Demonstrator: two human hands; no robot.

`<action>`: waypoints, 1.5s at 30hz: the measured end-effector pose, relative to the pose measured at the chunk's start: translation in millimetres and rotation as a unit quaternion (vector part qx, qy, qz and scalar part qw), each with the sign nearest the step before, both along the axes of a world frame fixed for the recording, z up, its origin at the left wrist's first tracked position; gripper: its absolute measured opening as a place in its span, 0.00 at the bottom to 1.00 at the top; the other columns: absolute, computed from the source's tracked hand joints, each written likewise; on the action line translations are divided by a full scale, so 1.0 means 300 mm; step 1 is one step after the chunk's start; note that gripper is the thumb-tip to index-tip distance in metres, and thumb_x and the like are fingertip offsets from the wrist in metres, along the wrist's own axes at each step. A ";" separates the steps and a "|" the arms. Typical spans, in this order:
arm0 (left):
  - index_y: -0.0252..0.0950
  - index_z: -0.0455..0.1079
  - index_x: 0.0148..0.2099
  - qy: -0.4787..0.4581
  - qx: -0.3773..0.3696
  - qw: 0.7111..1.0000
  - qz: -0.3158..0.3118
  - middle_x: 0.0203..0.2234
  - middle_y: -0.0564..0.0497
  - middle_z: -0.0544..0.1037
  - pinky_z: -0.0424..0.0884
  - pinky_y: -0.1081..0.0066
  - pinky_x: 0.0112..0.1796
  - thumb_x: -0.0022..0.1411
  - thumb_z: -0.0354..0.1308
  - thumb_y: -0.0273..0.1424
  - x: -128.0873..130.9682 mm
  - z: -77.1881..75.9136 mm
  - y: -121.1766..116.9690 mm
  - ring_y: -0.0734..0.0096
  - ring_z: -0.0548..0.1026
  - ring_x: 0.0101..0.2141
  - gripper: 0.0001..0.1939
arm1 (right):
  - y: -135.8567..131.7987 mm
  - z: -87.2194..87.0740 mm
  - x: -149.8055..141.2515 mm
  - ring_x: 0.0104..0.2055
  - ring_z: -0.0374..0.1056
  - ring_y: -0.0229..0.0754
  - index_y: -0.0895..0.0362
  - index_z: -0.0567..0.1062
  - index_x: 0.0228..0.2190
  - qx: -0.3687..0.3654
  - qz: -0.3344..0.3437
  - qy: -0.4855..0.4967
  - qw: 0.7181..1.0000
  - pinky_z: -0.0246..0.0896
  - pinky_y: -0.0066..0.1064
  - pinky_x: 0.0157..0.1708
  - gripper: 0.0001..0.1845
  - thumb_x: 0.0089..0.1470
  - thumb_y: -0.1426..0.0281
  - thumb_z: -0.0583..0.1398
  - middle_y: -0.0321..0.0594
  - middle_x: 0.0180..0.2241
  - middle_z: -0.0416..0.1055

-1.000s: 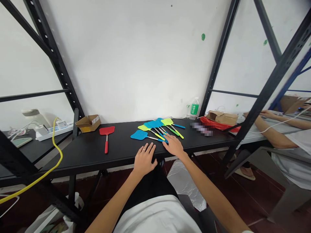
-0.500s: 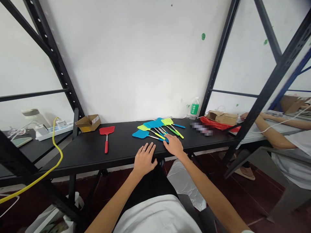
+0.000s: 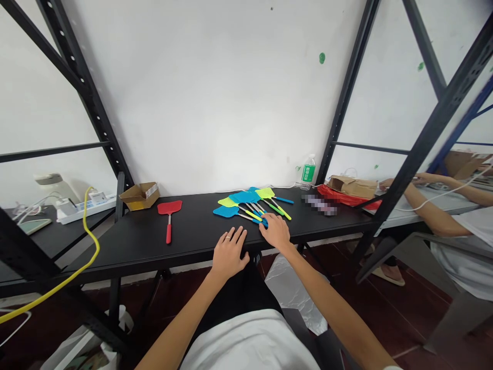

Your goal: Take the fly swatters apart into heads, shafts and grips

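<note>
Our right hand [image 3: 274, 231] lies open and relaxed, its fingertips resting on the blue handle of a fly swatter [image 3: 226, 211], among the swatters near the desk's [image 3: 127, 246] front edge. Our left hand [image 3: 230, 252] lies open, holding nothing.

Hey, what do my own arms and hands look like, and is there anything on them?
Both forearms are bare, with no sleeves on them, and neither the left hand nor the right hand wears a glove. The left hand has a thin metal ring on one finger. A white shirt shows at the bottom.
</note>
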State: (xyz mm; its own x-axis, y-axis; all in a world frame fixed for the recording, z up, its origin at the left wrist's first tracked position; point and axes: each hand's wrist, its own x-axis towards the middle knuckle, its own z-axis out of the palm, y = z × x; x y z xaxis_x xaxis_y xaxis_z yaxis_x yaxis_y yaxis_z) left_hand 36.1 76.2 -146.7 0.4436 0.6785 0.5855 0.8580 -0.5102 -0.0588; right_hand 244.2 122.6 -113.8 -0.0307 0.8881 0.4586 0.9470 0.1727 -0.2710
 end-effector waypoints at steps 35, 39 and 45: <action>0.39 0.66 0.68 0.013 -0.062 0.998 0.003 0.67 0.46 0.65 0.59 0.50 0.64 0.67 0.53 0.45 -0.020 0.055 0.011 0.48 0.63 0.66 0.31 | 0.004 0.000 0.011 0.54 0.67 0.55 0.49 0.75 0.56 0.003 0.021 -0.023 1.000 0.61 0.43 0.50 0.20 0.67 0.61 0.53 0.42 0.60 0.70; 0.39 0.65 0.68 -0.016 -0.077 0.991 0.104 0.69 0.43 0.62 0.54 0.45 0.65 0.72 0.44 0.50 -0.149 0.128 0.063 0.45 0.59 0.67 0.31 | 0.005 -0.001 0.010 0.54 0.66 0.56 0.49 0.76 0.55 0.005 0.021 -0.017 1.000 0.61 0.44 0.50 0.20 0.67 0.61 0.53 0.42 0.60 0.70; 0.34 0.62 0.69 -0.057 -0.141 0.924 0.351 0.70 0.32 0.56 0.54 0.38 0.61 0.70 0.44 0.51 -0.448 0.154 0.137 0.31 0.55 0.67 0.36 | 0.005 0.001 0.008 0.54 0.67 0.55 0.49 0.76 0.54 0.003 0.014 -0.009 1.000 0.62 0.44 0.50 0.19 0.65 0.62 0.54 0.40 0.59 0.71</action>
State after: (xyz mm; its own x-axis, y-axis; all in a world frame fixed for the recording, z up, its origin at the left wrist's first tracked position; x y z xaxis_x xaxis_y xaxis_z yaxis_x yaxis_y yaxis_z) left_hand -98.3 117.2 -100.4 -0.2165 0.9088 0.3567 0.9760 0.1924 0.1021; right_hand 246.5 124.2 -113.5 -0.0644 0.8841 0.4628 0.9463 0.2014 -0.2530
